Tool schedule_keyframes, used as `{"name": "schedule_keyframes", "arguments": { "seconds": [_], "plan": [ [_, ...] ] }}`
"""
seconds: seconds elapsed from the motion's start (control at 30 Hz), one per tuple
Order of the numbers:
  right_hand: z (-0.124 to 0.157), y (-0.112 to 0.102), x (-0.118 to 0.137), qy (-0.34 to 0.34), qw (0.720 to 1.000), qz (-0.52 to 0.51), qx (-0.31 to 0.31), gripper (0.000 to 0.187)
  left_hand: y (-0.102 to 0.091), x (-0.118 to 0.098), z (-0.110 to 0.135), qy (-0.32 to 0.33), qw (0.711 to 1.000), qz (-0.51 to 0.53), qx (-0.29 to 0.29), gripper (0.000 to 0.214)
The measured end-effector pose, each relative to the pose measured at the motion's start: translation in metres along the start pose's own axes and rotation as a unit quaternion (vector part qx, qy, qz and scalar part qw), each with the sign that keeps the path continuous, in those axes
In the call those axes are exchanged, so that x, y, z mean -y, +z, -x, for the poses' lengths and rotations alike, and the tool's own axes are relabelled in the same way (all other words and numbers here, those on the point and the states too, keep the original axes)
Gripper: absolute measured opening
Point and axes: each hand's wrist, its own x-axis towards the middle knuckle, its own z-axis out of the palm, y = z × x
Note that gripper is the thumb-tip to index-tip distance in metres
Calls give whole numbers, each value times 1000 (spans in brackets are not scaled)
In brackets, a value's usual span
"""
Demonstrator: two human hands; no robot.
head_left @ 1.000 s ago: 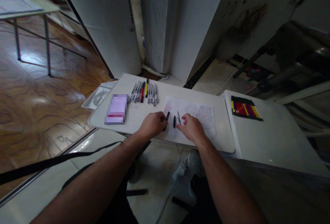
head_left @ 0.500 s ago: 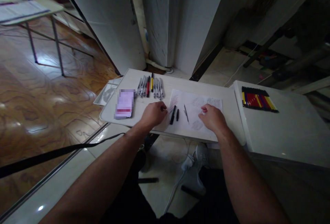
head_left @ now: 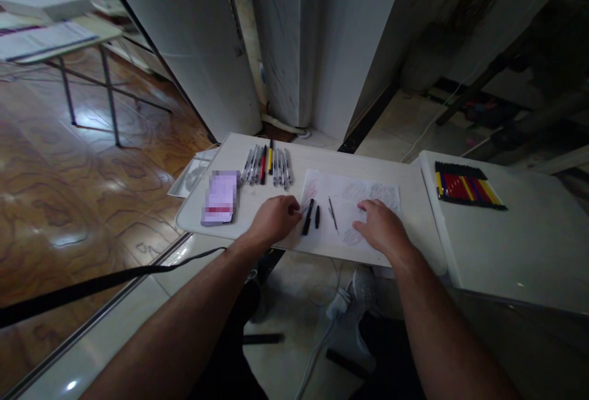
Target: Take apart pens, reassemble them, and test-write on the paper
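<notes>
My left hand (head_left: 277, 220) is closed at the left edge of a white sheet of paper (head_left: 322, 183) with scribbled patches. Something faint and pale shows at its fingertips, too small to make out. Just right of it lie a black pen barrel (head_left: 308, 217), a short black pen cap (head_left: 317, 217) and a thin pen refill (head_left: 332, 215), apart from one another. My right hand (head_left: 381, 226) rests over the right part of the sheet, thumb and forefinger apart, with nothing visible between them. Its other fingers are partly hidden.
Several clear pens (head_left: 252, 164), a red pen (head_left: 263, 165) and a yellow pen (head_left: 270, 157) lie at the table's back. A phone (head_left: 221, 197) is at left. On the right-hand surface sits a pack of coloured pens (head_left: 469, 185). A white cable (head_left: 317, 338) crosses the floor.
The whole view has shifted slightly, so the table sits lower. My right thumb and forefinger look a little farther apart. The left hand and the pen parts stay in place on the sheet.
</notes>
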Motion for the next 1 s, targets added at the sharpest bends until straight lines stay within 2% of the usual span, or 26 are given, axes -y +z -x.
{"name": "schedule_keyframes", "arguments": {
  "seconds": [0.27,1.0],
  "plan": [
    [2,-1,2,2,1000,3,3,40,1,1,1,6,1000,-15,23,16],
    [1,-3,5,-2,1000,30,6,40,3,2,4,43,996,-74,8,17]
  ]
}}
